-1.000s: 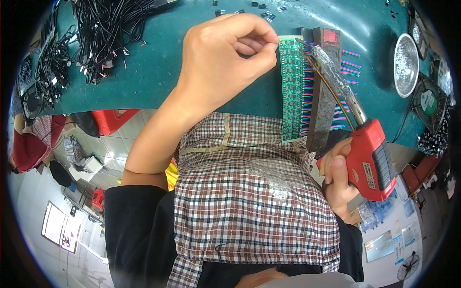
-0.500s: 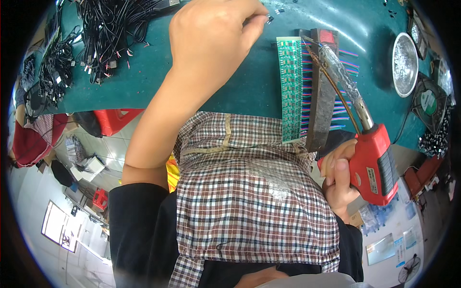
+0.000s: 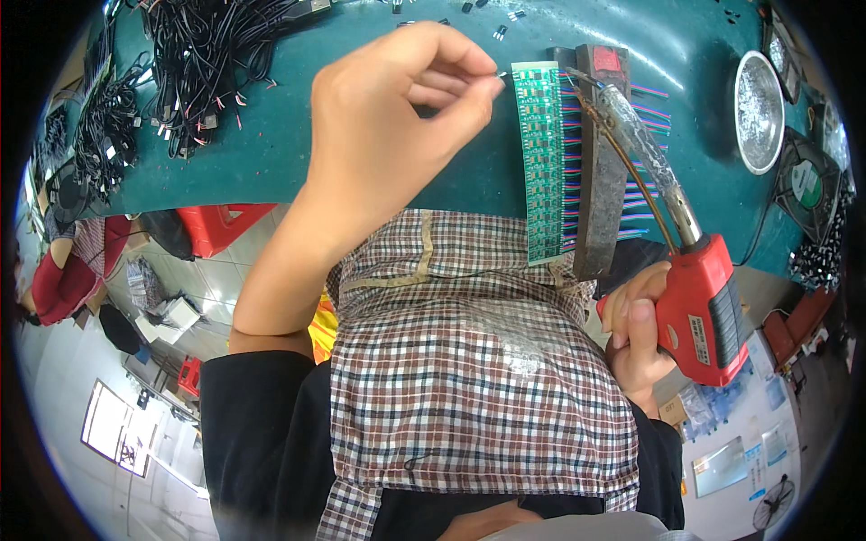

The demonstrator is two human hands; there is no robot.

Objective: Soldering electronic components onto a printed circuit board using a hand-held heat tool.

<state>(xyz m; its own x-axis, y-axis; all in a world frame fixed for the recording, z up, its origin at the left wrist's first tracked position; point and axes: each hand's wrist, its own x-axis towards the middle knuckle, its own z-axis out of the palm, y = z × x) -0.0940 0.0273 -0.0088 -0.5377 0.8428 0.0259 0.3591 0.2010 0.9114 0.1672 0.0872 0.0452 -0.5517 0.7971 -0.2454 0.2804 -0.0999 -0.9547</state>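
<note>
My left hand (image 3: 397,126) pinches a small electronic component (image 3: 502,76) between thumb and forefinger; only its metallic tip shows. This tip is close to the top left corner of a long green circuit board (image 3: 543,167); whether they touch I cannot tell. Thin coloured wires (image 3: 651,110) run from the board's right side beneath a dark metal bar (image 3: 598,180). In my right hand (image 3: 639,329) is a red soldering gun (image 3: 699,311). Its metal barrel points up and left, with the tip and a thin solder feed tube near the upper end of the board and bar.
Several small black components with metal legs (image 3: 500,32) lie on the green table (image 3: 433,185) beyond my left hand. Bundles of black cables (image 3: 194,63) cover the far left. At right stand a metal bowl (image 3: 760,113) and a small black fan (image 3: 807,185).
My left hand has come nearer and slightly right from the loose parts to the board's corner, with a component now in its pinch. The board and bar have shifted slightly; the soldering gun has barely moved.
</note>
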